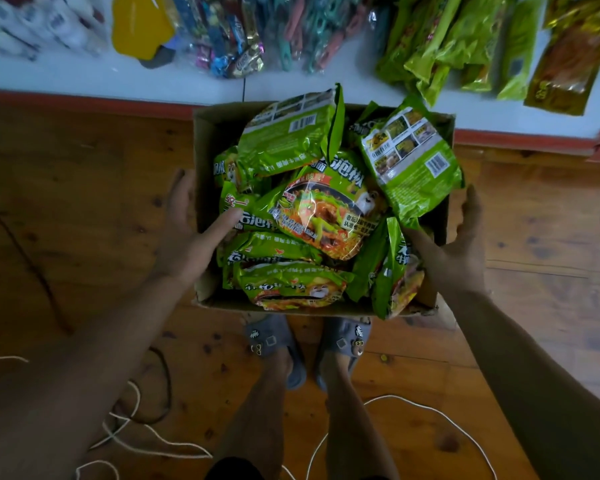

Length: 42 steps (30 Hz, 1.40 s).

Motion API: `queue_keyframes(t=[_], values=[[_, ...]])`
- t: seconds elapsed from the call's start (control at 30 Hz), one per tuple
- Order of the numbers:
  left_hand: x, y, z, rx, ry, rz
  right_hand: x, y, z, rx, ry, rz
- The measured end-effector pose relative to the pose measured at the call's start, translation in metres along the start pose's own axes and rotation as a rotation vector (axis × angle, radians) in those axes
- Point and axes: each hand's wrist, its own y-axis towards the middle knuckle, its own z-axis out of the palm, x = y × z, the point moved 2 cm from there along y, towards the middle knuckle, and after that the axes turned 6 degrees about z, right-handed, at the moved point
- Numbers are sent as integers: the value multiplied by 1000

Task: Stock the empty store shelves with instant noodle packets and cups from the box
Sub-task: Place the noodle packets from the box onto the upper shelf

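An open cardboard box (205,133) sits low over the wooden floor, just in front of my feet. It is heaped with several green instant noodle packets (326,209); one packet (413,161) leans over the right wall. My left hand (184,237) clasps the left wall, fingers outside and thumb inside touching a packet. On the other side, my right hand (461,244) clasps the right wall the same way. More green packets (440,46) lie on the white shelf (118,81) beyond the box.
The white shelf with a red front edge also holds a yellow bag (139,26), shiny snack wrappers (232,39), coloured clips (312,32) and brown-gold packets (568,57). White cord (430,410) and a dark cable (163,375) lie on the floor around my slippers (274,344).
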Motion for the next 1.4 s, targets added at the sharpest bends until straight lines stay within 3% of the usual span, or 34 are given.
queue_keyframes(t=[0.17,0.33,0.5,0.67,0.87,1.13,1.4], values=[[-53,9,4,-59,192,288,17,-1,-10,-24,-290,-258],[-86,27,25,126,396,303,39,0,-1,56,-555,-335],[-97,42,40,182,502,291,44,3,1,31,-534,-344],[-99,43,44,132,583,340,55,-4,-3,-30,-401,-396],[-119,26,25,74,464,363,83,-17,-19,-22,-217,-286],[-168,-24,-44,-26,149,170,165,-79,-48,16,-23,-189],[-214,-97,-154,-147,-130,149,275,-183,-68,139,-25,-330]])
